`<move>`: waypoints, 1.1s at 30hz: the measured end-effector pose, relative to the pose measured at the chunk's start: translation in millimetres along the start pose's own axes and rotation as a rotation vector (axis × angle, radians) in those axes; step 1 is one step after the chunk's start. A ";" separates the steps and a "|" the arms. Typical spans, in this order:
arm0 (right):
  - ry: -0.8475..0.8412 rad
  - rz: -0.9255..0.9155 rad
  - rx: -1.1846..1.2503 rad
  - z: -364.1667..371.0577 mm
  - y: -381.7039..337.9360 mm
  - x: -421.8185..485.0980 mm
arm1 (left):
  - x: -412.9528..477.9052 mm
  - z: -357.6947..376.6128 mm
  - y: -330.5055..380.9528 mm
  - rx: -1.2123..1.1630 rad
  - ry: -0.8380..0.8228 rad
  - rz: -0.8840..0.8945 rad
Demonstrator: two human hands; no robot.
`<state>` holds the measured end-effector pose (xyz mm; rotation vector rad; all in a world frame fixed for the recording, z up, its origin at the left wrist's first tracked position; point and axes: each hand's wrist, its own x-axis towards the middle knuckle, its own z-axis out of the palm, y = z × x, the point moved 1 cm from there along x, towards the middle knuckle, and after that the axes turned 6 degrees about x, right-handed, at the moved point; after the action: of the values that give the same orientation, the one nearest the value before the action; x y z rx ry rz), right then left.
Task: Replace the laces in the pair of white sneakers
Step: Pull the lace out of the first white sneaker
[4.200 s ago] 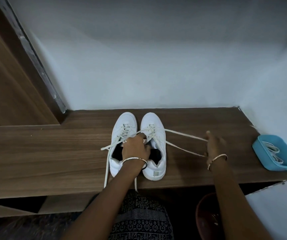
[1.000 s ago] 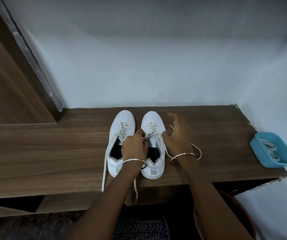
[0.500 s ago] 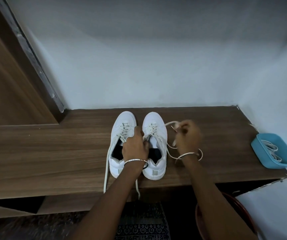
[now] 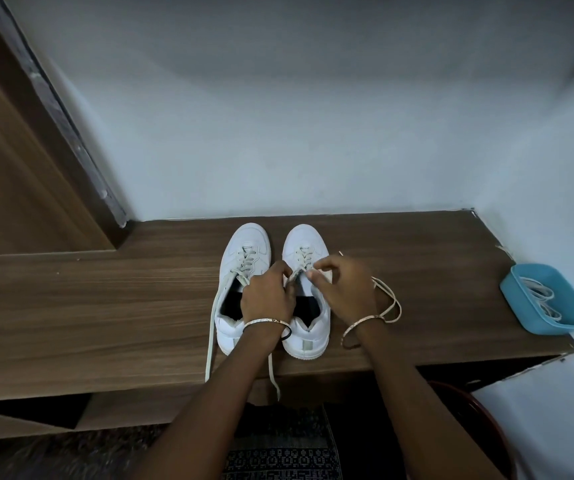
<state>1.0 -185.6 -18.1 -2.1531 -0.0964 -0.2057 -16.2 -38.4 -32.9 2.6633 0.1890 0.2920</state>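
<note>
Both hands meet at the upper eyelets of the right sneaker [image 4: 304, 237] on a wooden shelf [image 4: 105, 306].

The left hand [image 4: 268, 296] curls its fingers on that sneaker's eyelet edge. The right hand [image 4: 344, 289] pinches its lace [image 4: 391, 303], whose slack loops on the wood just right. The left sneaker [image 4: 244, 244] stands touching-close beside it, heels near the near edge, its trailing lace ends [image 4: 209, 341] hanging over. Bare wood runs far left. A blue tray [image 4: 521, 306] of spare laces [image 4: 538, 296] sits at the right near corner.

I've one view only: a head-worn wide-angle, facing forward and down, close above the shelf [image 4: 105, 306], sneakers [image 4: 247, 239] centred, wall [image 4: 313, 133] behind.
</note>
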 end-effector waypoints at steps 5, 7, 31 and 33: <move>0.080 -0.108 -0.404 27.0 -3.2 -0.3 | -0.5 1.3 -0.7 0.022 -0.001 0.004; 0.165 -0.164 -0.543 31.3 -5.8 1.4 | -2.9 2.1 0.9 0.057 -0.001 0.002; -0.152 0.617 0.630 -3.4 -17.5 44.5 | -15.8 9.0 18.1 0.138 0.001 -0.073; -0.110 0.567 0.668 -9.2 -21.5 40.6 | -15.2 10.1 17.3 0.134 0.010 -0.087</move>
<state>36.6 -181.6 11.9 -1.4490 0.3381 0.2477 -27.0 -60.8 -36.6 2.7766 0.3382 0.2729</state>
